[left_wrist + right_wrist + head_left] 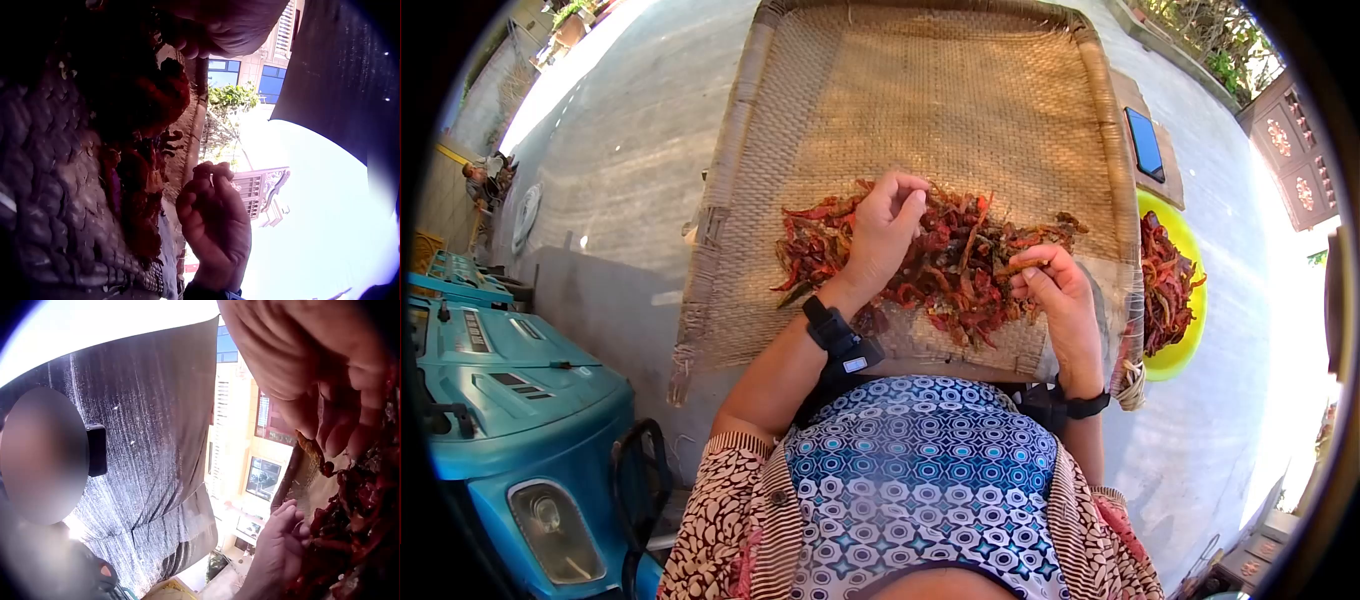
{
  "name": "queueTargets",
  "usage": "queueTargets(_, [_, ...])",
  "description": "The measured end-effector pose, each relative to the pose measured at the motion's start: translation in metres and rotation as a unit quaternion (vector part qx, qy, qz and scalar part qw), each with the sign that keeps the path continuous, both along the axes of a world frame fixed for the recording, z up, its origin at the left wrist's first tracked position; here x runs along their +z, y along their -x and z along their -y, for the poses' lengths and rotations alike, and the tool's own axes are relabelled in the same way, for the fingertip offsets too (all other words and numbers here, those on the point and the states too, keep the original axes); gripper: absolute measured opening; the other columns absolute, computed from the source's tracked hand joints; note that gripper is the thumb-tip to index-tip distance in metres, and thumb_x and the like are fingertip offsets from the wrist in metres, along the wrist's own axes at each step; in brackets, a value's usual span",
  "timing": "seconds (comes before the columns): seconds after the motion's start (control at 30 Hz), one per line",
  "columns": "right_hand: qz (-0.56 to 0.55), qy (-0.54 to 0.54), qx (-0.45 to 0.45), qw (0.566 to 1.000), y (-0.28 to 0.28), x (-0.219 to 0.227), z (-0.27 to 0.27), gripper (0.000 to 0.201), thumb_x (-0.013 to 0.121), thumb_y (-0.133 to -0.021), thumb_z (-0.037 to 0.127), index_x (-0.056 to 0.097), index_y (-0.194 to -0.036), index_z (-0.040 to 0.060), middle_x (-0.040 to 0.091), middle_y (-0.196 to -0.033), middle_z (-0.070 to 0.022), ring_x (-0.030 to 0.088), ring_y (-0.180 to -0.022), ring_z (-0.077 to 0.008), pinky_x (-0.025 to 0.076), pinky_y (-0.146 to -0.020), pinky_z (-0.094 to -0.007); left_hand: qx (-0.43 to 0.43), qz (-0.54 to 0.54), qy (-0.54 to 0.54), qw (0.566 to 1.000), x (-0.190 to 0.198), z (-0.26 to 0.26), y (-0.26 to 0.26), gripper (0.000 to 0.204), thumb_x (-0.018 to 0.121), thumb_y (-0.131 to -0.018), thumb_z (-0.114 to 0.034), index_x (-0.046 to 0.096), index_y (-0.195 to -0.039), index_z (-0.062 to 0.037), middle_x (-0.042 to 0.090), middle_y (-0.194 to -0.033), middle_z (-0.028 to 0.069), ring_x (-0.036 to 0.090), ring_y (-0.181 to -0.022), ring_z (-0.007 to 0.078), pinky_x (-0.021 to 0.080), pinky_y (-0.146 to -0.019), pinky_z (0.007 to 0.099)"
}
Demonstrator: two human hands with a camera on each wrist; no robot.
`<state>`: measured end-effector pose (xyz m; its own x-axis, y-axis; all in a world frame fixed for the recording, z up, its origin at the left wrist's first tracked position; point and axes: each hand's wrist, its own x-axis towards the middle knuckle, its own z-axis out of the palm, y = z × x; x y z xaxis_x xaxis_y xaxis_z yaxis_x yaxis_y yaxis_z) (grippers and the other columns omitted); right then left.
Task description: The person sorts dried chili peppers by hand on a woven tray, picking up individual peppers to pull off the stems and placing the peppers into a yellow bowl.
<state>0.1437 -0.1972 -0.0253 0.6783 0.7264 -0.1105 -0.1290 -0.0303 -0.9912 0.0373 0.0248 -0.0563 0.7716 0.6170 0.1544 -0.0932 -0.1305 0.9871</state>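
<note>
Dried red and brown chilies (940,250) lie heaped on a woven mat (920,110). Above the left part of the heap is my left hand (880,235), its fingers curled and thumb close to the index fingertip; nothing shows between them. My right hand (1063,300), over the heap's right side, pinches a yellowish-brown chili (1022,267) between thumb and fingers. In the right wrist view that chili (309,447) hangs below the fingers of my right hand (312,362), with my left hand (275,553) beyond. The left wrist view shows my right hand (215,225) raised beside the mat's edge.
A yellow-green basin (1195,305) of red chilies stands right of the mat. Behind it a phone (1145,145) lies on a brown board (1168,180). A teal vehicle (520,400) stands at the left on the concrete floor (620,180).
</note>
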Motion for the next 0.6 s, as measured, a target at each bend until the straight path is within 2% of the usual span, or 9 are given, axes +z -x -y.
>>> queueTargets(0.07, [0.001, 0.027, -0.025, 0.999, 0.0, -0.001, 0.001, 0.015, 0.055, -0.096, 0.006, 0.06, -0.11, 0.0045, 0.063, -0.098, -0.003, 0.059, -0.082, -0.0089, 0.05, -0.077, -0.0237, 0.03, -0.014, -0.081, 0.996, -0.019, -0.002, 0.002, 0.008, 0.057, -0.095, -0.009, 0.057, -0.1, -0.0039, 0.06, -0.086, 0.0046, 0.062, -0.072, 0.0143, 0.051, -0.064, 0.0278])
queueTargets(0.17, [-0.052, -0.051, -0.062, 0.995, -0.024, -0.011, 0.011, 0.015, 0.055, -0.096, 0.007, 0.06, -0.11, 0.0044, 0.062, -0.092, -0.0015, 0.058, -0.078, -0.0083, 0.05, -0.075, -0.0236, 0.023, 0.001, -0.281, 0.96, -0.02, -0.001, 0.005, 0.009, 0.06, -0.091, -0.008, 0.059, -0.099, -0.0048, 0.061, -0.092, 0.0088, 0.064, -0.074, 0.022, 0.052, -0.068, 0.0306])
queueTargets(0.23, [-0.106, -0.178, -0.122, 0.971, -0.041, -0.007, 0.023, 0.016, 0.057, -0.096, 0.009, 0.059, -0.112, 0.0046, 0.064, -0.092, -0.0026, 0.059, -0.078, -0.0093, 0.051, -0.076, -0.0256, -0.013, -0.037, -0.309, 0.95, -0.018, 0.003, 0.008, 0.01, 0.061, -0.092, -0.012, 0.06, -0.099, -0.0059, 0.059, -0.092, 0.0096, 0.062, -0.073, 0.0232, 0.051, -0.066, 0.0307])
queueTargets(0.3, [-0.131, -0.258, -0.218, 0.932, -0.065, -0.001, 0.036, 0.018, 0.058, -0.096, 0.01, 0.059, -0.114, 0.0045, 0.066, -0.094, -0.0039, 0.061, -0.079, -0.01, 0.053, -0.077, -0.0271, -0.043, -0.052, -0.343, 0.937, -0.019, 0.002, 0.008, 0.012, 0.059, -0.095, -0.015, 0.06, -0.102, -0.0049, 0.056, -0.09, 0.0082, 0.058, -0.07, 0.0188, 0.048, -0.064, 0.0296])
queueTargets(0.4, [-0.28, -0.373, -0.312, 0.828, -0.099, -0.006, 0.065, 0.024, 0.059, -0.095, 0.009, 0.058, -0.118, 0.0046, 0.068, -0.102, -0.006, 0.063, -0.083, -0.0099, 0.054, -0.075, -0.0267, -0.047, -0.074, -0.316, 0.945, -0.018, 0.001, 0.009, 0.016, 0.059, -0.095, -0.02, 0.061, -0.1, -0.0049, 0.054, -0.088, 0.007, 0.057, -0.069, 0.0174, 0.048, -0.064, 0.0295])
queueTargets(0.43, [-0.246, -0.311, -0.294, 0.87, -0.092, -0.003, 0.063, 0.025, 0.061, -0.095, 0.01, 0.058, -0.119, 0.0047, 0.068, -0.101, -0.0056, 0.063, -0.081, -0.0097, 0.054, -0.074, -0.0259, -0.047, -0.079, -0.31, 0.946, -0.018, 0.001, 0.009, 0.016, 0.06, -0.095, -0.02, 0.061, -0.1, -0.0049, 0.054, -0.088, 0.0067, 0.057, -0.069, 0.0172, 0.048, -0.064, 0.0295])
queueTargets(0.47, [-0.21, -0.245, -0.275, 0.906, -0.081, 0.0, 0.063, 0.026, 0.062, -0.094, 0.011, 0.058, -0.119, 0.0049, 0.068, -0.101, -0.0053, 0.063, -0.08, -0.0095, 0.053, -0.072, -0.0252, -0.037, -0.077, -0.301, 0.95, -0.018, 0.002, 0.008, 0.018, 0.063, -0.092, -0.024, 0.061, -0.095, -0.0067, 0.058, -0.088, 0.0076, 0.063, -0.075, 0.0239, 0.051, -0.065, 0.0335])
queueTargets(0.53, [-0.084, -0.082, -0.202, 0.972, -0.066, 0.0, 0.057, 0.028, 0.065, -0.092, 0.014, 0.058, -0.118, 0.0045, 0.067, -0.097, -0.0034, 0.061, -0.075, -0.0083, 0.051, -0.065, -0.0221, -0.056, -0.075, -0.296, 0.951, -0.014, 0.003, 0.008, 0.019, 0.064, -0.091, -0.026, 0.062, -0.095, -0.0068, 0.059, -0.088, 0.0073, 0.063, -0.075, 0.023, 0.051, -0.066, 0.0329])
queueTargets(0.6, [0.179, 0.163, -0.14, 0.96, -0.058, -0.013, 0.05, 0.026, 0.067, -0.088, 0.014, 0.061, -0.112, 0.0072, 0.066, -0.097, -0.0052, 0.06, -0.073, -0.0115, 0.048, -0.062, -0.0279, -0.07, -0.08, -0.305, 0.946, -0.013, 0.002, 0.01, 0.024, 0.067, -0.089, -0.029, 0.062, -0.096, -0.0069, 0.059, -0.09, 0.0065, 0.064, -0.077, 0.0216, 0.052, -0.068, 0.0315])
